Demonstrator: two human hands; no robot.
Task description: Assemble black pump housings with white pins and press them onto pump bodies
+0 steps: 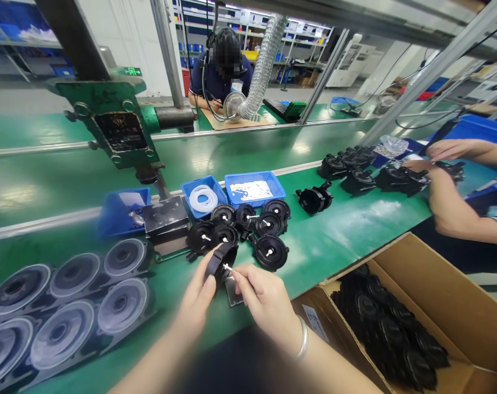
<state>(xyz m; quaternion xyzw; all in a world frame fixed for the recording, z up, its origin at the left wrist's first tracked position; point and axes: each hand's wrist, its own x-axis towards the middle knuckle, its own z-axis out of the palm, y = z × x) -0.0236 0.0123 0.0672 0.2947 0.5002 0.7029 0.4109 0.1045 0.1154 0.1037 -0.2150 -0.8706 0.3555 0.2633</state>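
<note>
My left hand (199, 293) grips a round black plastic housing (222, 259) by its side, tilted so that its hollow faces right. In a pinch of thumb and fingers, my right hand (261, 290) holds a thin white pin (227, 267) at the mouth of the housing; how deep the pin reaches inside is hidden. Just beyond stand several similar black housings (272, 253), each with a white pin at its centre. A blue bin of small white parts (250, 190) and a blue bin with coiled white rings (203, 199) sit behind them. Under my hands lies a small metal plate (234, 293).
Large discs with pale rings (123, 305) lie at left below a green press (121, 128). A cardboard box (445, 284) of black parts stands at right. Further along, a co-worker's hands (440, 158) handle black housings. Another person (221, 65) sits across the bench.
</note>
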